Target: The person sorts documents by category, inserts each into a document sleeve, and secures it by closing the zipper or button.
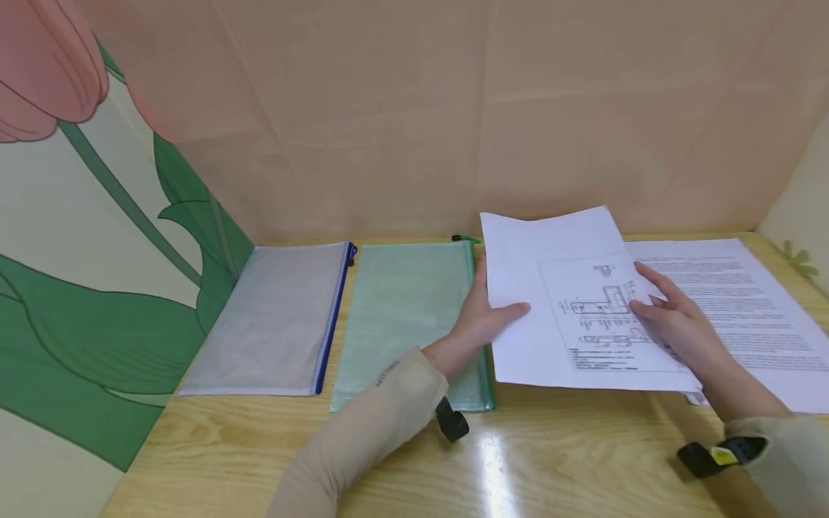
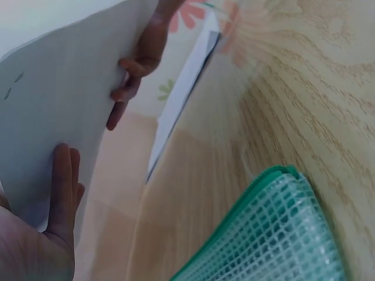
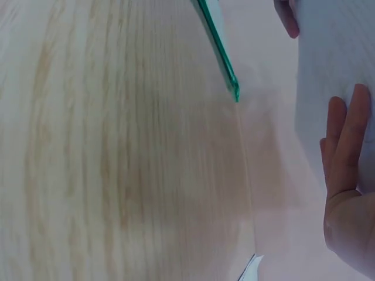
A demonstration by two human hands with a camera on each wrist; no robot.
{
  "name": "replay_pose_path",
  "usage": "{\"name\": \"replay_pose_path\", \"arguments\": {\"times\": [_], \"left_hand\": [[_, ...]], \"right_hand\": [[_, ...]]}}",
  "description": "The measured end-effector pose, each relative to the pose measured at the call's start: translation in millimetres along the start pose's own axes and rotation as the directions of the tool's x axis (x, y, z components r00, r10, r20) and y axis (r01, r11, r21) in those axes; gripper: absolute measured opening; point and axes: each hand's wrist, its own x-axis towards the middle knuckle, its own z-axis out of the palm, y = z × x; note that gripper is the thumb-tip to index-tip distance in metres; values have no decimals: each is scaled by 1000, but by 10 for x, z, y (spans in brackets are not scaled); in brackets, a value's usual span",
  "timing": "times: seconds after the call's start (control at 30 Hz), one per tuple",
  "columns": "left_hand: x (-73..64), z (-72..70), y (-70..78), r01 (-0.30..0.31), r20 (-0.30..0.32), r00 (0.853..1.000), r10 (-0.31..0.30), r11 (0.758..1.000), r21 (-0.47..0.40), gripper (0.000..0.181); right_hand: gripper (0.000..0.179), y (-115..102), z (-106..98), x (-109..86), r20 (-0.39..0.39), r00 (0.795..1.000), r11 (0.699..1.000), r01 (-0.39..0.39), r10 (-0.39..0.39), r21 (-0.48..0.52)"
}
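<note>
Between both hands, raised off the table, is a small stack of white paper sheets (image 1: 524, 259); a line drawing with small text is printed on the top one. My left hand (image 1: 478, 313) grips the left edge, thumb on the upper face. On the right side, my right hand (image 1: 680, 327) pinches the sheets with its thumb over the drawing. The left wrist view shows fingers (image 2: 60, 187) spread against the underside. A green mesh zip pouch (image 1: 401, 316) lies flat under the left hand and forearm. Text-printed sheets (image 1: 745, 309) lie on the table behind the right hand.
A whitish zip pouch (image 1: 268, 316) with a blue zip edge lies left of the green one. The wooden table (image 1: 557, 453) meets a pinkish backdrop (image 1: 388, 115) behind the pouches. A wall with a tulip picture (image 1: 116, 316) stands at the left.
</note>
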Motion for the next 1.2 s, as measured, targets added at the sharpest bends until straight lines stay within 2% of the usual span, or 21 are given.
{"name": "replay_pose_path", "arguments": {"times": [0.17, 0.33, 0.5, 0.63, 0.73, 0.8, 0.9, 1.0, 1.07, 1.1, 1.17, 1.2], "left_hand": [[-22, -40, 43, -17, 14, 1000, 17, 999, -33, 103], [-34, -67, 61, 3, 10, 1000, -2, 1000, -20, 99], [-33, -104, 40, 1, 66, 998, 4, 997, -73, 87], [-53, -143, 30, 83, 87, 993, -76, 993, -81, 82], [-62, -177, 20, 138, 71, 988, -135, 990, -31, 78], [-63, -199, 18, 153, 59, 987, -153, 988, -6, 73], [-68, -245, 20, 138, 25, 990, -139, 989, 57, 61], [-71, -312, 20, 87, -4, 996, -88, 985, 149, 51], [-74, -366, 24, 41, -12, 999, -40, 959, 280, 48], [-74, -391, 24, 22, -8, 1000, -21, 935, 353, 48], [-73, -437, 23, -19, 12, 1000, 15, 867, 497, 47], [-72, -456, 20, -36, 25, 999, 27, 824, 566, 48]], "right_hand": [[64, -53, 21, -17, -20, 1000, 998, -22, 23, 57], [62, -93, 39, -31, -61, 998, 1000, -8, 10, 23], [62, -107, 34, -47, -80, 997, 1000, 12, -10, 19], [61, -105, 28, -50, -82, 997, 1000, -7, 8, 17], [61, -91, 17, -51, -74, 997, 997, -4, 10, 80], [62, -77, 5, -53, -69, 998, 990, 6, 4, 140], [63, -53, -20, -54, -67, 998, 977, 20, -6, 210], [64, -32, -43, -57, -74, 997, 973, 29, -12, 229], [64, -20, -55, -56, -74, 997, 971, 32, -14, 235], [64, -16, -60, -57, -77, 997, 974, 30, -13, 225], [63, -6, -67, -57, -77, 997, 973, 29, -11, 229], [63, -2, -69, -57, -78, 997, 974, 26, -8, 225]]}}
